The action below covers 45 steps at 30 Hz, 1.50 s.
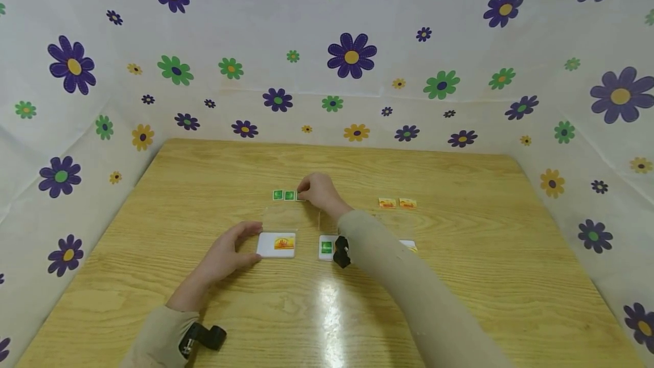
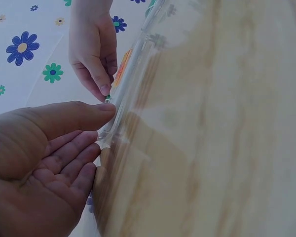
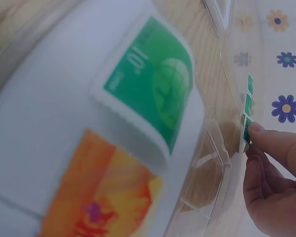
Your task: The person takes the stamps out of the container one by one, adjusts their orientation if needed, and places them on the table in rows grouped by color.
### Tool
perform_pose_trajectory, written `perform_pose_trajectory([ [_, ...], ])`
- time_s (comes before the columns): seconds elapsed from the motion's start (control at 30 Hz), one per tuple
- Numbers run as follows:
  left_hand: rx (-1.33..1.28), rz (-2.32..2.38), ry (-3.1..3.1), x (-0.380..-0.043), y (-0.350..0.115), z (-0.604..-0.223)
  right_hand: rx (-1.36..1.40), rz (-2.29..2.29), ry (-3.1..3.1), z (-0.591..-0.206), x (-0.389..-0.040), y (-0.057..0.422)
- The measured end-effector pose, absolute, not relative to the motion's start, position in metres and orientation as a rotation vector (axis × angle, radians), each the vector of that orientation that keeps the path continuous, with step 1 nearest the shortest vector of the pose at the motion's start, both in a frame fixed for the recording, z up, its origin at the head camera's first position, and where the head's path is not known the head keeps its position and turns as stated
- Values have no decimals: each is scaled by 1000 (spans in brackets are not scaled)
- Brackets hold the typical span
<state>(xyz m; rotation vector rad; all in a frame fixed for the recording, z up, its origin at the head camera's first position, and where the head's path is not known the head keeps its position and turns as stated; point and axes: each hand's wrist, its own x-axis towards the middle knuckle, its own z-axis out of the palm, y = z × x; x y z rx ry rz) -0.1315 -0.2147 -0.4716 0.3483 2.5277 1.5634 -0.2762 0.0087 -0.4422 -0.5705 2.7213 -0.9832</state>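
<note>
Right wrist: stamp [image 3: 246, 131] in pinched hand [image 3: 276, 182]

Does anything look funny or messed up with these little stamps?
Yes, one thing: the green stamp on the white box, beside the orange stamp, looks bent, with its edge curling up. That's odd because it isn't lying flat. I don't see anything spilled.
</note>
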Motion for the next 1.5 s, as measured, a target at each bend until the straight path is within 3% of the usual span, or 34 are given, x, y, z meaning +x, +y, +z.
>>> perform_pose_trajectory([
  [1.13, 350, 1577, 2531, -132, -215, -474, -528, -1063, 2723, -444, -278, 12],
  [1.5, 360, 1579, 2535, -134, -216, -478, -600, -1156, 2559, -434, -256, 20],
])
